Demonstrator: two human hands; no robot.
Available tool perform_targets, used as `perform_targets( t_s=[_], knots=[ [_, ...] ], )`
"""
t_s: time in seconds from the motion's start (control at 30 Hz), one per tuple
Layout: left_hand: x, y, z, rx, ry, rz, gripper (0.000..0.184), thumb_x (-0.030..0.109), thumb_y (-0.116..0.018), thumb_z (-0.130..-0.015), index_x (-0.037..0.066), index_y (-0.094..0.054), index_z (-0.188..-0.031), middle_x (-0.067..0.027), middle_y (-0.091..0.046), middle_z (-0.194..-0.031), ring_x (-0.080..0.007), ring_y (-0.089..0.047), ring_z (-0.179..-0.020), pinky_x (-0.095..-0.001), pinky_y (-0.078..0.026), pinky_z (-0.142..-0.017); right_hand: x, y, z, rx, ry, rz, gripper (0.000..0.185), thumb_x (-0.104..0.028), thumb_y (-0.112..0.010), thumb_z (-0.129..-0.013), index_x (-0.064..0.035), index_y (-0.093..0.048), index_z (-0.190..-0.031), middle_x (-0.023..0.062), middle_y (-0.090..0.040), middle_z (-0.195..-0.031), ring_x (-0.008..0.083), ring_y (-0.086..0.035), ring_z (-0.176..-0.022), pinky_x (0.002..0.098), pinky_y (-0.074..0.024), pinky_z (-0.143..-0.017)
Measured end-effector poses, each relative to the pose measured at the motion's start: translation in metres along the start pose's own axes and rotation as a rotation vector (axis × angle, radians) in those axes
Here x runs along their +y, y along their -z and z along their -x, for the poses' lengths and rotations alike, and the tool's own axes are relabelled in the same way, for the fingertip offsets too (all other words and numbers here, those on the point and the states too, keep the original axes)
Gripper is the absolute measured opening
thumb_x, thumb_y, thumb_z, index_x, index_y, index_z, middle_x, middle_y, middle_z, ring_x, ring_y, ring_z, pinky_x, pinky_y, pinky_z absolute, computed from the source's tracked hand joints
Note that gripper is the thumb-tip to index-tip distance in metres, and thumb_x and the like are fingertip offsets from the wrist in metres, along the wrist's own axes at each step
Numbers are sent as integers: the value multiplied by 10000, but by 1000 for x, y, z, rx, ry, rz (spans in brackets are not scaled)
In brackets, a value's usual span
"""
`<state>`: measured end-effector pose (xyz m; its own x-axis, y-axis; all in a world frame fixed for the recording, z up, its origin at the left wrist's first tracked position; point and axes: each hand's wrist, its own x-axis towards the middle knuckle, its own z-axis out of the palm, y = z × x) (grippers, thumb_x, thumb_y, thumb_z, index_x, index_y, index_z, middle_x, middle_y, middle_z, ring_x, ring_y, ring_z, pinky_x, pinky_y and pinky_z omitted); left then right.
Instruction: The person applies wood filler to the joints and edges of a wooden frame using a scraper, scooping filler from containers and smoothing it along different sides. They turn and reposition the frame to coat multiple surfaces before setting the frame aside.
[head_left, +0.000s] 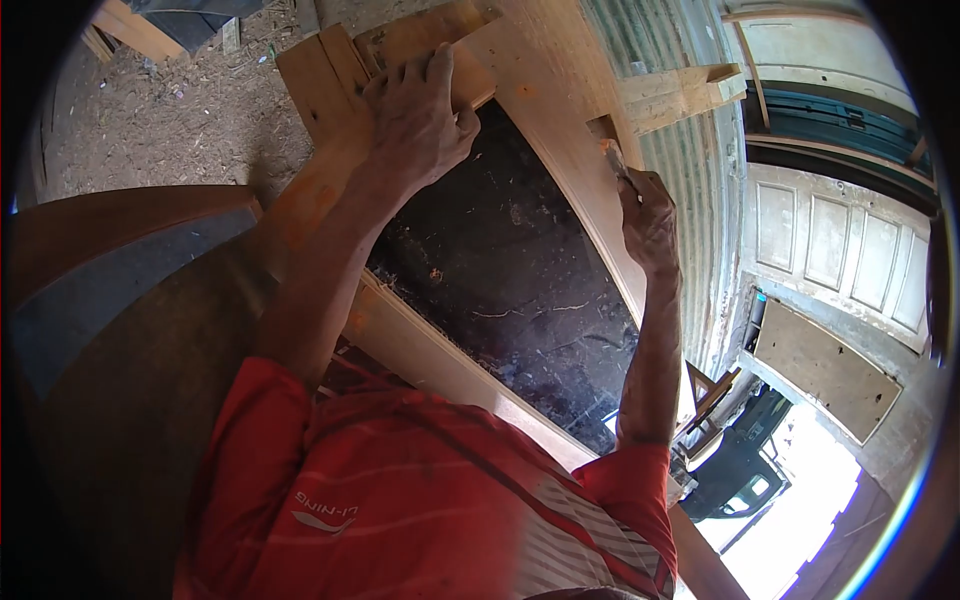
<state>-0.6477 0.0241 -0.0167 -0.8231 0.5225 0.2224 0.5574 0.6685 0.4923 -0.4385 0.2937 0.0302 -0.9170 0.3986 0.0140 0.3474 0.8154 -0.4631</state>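
My left hand lies palm down, fingers spread, on the top end of a wooden frame, beside a short wood block. My right hand is closed around a narrow tool that looks like a putty knife. Its tip is smeared orange and is close to the frame's right-hand rail; whether it touches cannot be made out. Orange patches mark the frame in several spots. Within the frame shows a dark, scuffed panel with dust and shavings on it.
A wood piece juts out at the right over corrugated metal sheet. Sawdust and chips cover the floor. A curved wooden piece stands at left. A pale panelled door and a board are at right.
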Motion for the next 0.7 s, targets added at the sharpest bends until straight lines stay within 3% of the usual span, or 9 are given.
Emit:
perform_targets(
  t_s=[0.1,0.3,0.4,0.5,0.6,0.7],
  knots=[
    [1,1,0,-21,7,5,732,292,-693,-919,-10,-443,-1537,-254,-562,-1408,-458,-568,-1264,-589,-407,-1119,1,2,-1,-30,-34,-81,178,-47,-618,-1019,-11,-696,-1175,214,-688,-1072,413,-672,-955,461,-526,-832],
    [1,0,1,10,-6,-6,748,293,-700,-909,-7,-437,-1541,-247,-565,-1403,-453,-563,-1272,-596,-394,-1127,10,4,-5,-52,49,-119,165,-10,-609,-1009,0,-699,-1146,210,-695,-1037,381,-681,-949,438,-525,-840],
    [2,0,1,4,9,7,748,304,-691,-907,-5,-440,-1540,-243,-566,-1402,-450,-561,-1276,-600,-385,-1134,21,7,-8,-112,105,-101,204,-57,-618,-1059,-10,-701,-1239,158,-723,-1102,217,-675,-961,342,-513,-857],
    [4,2,0,-11,26,-4,758,314,-682,-905,-5,-431,-1545,-243,-558,-1413,-449,-555,-1284,-600,-374,-1144,11,10,-14,-127,158,-59,183,-61,-619,-1052,-7,-704,-1204,183,-718,-1087,279,-689,-931,364,-521,-840],
    [4,1,0,-15,28,-4,773,321,-681,-900,-5,-419,-1550,-239,-548,-1424,-445,-542,-1301,-602,-364,-1153,-22,23,-18,-211,114,121,151,-50,-587,-1019,-2,-669,-1137,177,-696,-977,377,-703,-927,469,-541,-833],
    [4,4,-1,-46,33,14,777,315,-684,-896,-2,-413,-1552,-237,-540,-1435,-442,-533,-1312,-605,-361,-1153,-11,20,-20,-366,107,480,172,-94,-565,-1037,-52,-677,-1162,160,-695,-965,367,-721,-945,495,-564,-818]
  ],
)
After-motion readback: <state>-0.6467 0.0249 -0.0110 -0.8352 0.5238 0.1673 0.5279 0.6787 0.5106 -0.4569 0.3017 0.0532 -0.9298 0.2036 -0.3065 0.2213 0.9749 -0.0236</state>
